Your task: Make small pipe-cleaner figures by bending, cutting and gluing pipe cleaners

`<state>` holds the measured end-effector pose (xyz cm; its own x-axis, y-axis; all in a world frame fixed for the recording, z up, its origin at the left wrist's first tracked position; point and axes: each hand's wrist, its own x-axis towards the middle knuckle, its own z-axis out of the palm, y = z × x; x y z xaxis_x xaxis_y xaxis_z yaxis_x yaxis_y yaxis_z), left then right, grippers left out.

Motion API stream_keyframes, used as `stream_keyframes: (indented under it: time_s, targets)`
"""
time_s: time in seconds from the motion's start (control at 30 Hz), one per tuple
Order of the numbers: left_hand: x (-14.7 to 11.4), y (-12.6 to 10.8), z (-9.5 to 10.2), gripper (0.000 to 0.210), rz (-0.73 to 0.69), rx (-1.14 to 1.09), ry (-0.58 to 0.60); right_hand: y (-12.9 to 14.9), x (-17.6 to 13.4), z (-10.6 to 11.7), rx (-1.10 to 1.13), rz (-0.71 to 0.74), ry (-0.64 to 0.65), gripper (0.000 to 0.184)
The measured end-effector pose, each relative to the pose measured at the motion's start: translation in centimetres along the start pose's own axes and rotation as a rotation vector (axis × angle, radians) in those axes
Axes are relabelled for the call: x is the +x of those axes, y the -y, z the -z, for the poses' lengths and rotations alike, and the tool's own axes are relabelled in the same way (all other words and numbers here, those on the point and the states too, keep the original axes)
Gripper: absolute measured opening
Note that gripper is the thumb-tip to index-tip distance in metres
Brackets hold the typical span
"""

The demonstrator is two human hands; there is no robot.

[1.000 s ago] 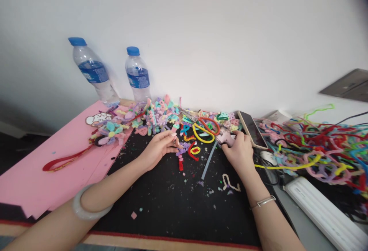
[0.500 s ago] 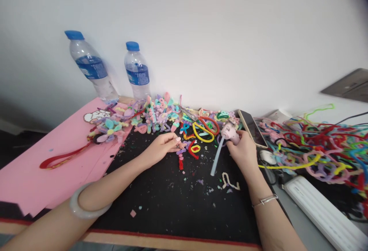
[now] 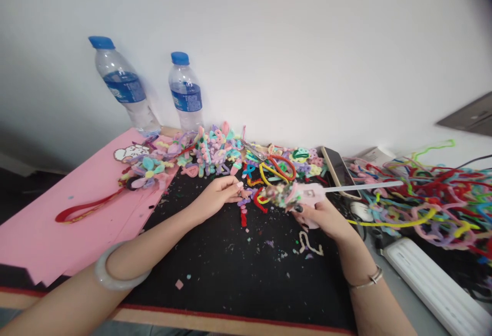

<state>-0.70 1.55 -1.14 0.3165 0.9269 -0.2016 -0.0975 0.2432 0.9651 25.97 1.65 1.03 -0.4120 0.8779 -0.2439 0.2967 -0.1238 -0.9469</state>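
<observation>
My right hand (image 3: 319,217) is wrapped round a pale pink hot glue gun (image 3: 310,193). Its nozzle end, coated in colourful bits and blurred, points left, and a whitish glue stick (image 3: 369,186) juts from its back. Over the black mat, my left hand (image 3: 219,198) pinches a small pipe-cleaner piece (image 3: 243,203) in purple, with a pink and red tail (image 3: 243,219) hanging below. The exact part under the fingertips is hidden. Close to the nozzle lies a red curved pipe cleaner (image 3: 260,205). Scissors (image 3: 282,166) with red and yellow handles rest behind it.
A heap of pastel pipe-cleaner shapes (image 3: 215,151) lines the wall beside two water bottles (image 3: 187,97). Pink sheets (image 3: 92,187) lie left. On the right are a phone (image 3: 340,169), a white power strip (image 3: 434,279) and tangled pipe cleaners (image 3: 434,192). Scraps litter the black mat (image 3: 230,274).
My right hand has turned the glue gun so its nozzle swings left towards my left hand, and the glue stick now points right instead of down. My left hand keeps its pinch, nearly still.
</observation>
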Motion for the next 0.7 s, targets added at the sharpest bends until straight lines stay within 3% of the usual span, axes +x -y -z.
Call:
stream_keyframes:
  time_s: [0.1,0.2,0.7]
  targets:
    - [0.0,0.0,0.0,0.030,-0.003,-0.006,0.004,0.0,0.0,-0.7,-0.083,-0.045,0.155,0.038]
    - [0.1,0.1,0.1,0.029,-0.013,-0.006,0.010,-0.1,0.2,-1.4,-0.141,-0.049,0.230,0.035]
    - [0.0,0.1,0.1,0.029,-0.025,0.012,0.012,-0.1,0.4,-2.1,-0.236,-0.087,0.230,0.028]
